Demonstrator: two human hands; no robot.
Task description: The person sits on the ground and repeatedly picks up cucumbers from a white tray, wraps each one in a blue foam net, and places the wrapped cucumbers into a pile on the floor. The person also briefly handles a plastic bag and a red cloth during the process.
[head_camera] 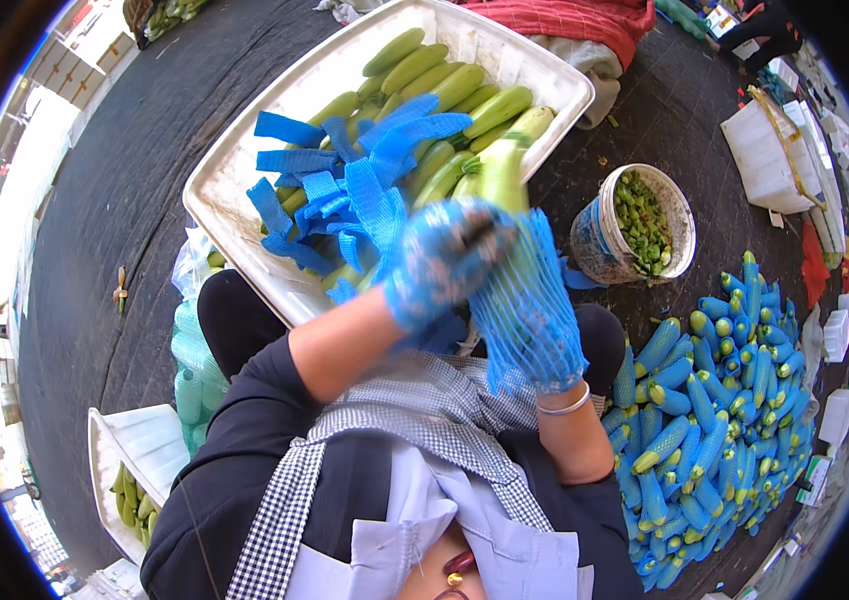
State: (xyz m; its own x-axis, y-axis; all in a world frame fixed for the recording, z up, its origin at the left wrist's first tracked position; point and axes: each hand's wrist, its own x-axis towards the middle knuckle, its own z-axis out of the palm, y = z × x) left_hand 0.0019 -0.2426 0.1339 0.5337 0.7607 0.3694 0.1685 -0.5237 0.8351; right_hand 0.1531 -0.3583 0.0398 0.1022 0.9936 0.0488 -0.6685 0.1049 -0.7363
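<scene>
A pale green zucchini (503, 176) stands upright between my hands, its upper part bare and its lower part in a stretched blue foam net (537, 292). The net also spreads over my right hand (537, 345), which grips the zucchini's lower part; its fingers are partly hidden. My left hand (454, 259), in a patterned blue glove, is blurred beside the zucchini with curled fingers; its hold is unclear. Loose blue foam net sleeves (375, 187) lie on bare zucchini (462, 86) in a white crate (233, 139) just beyond my hands.
A white bucket (683, 255) of green trimmings stands right of the crate. A large heap of blue-netted zucchini (709, 442) covers the floor at right. At left are a green net bag (191, 382) and a white foam box (131, 442). A person (766, 34) is at far upper right.
</scene>
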